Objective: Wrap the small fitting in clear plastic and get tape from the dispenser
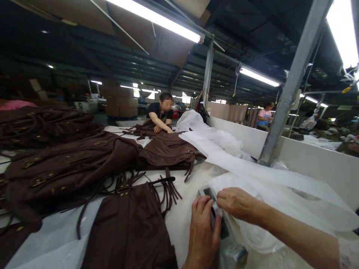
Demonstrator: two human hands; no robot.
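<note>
A grey tape dispenser (227,239) stands on the table in front of me, slightly right of centre. My left hand (202,224) curls round its near left side, fingers over the top and thumb along the middle. From the right, my right hand (237,203) reaches in with bent fingers closed on a small, pale, clear tape roll (215,207) in the dispenser's hollow. The fingers partly cover the roll. Left of my hands lies a dark brown bag (129,228) with fringed straps, next to a white sheet (56,235).
More brown bags (75,164) are heaped on the left. White sheets and wrapping (266,179) spread over the right side. Across the table a co-worker (161,114) leans over another brown bag (171,151). A metal post (294,78) and a low white partition (316,158) border the right.
</note>
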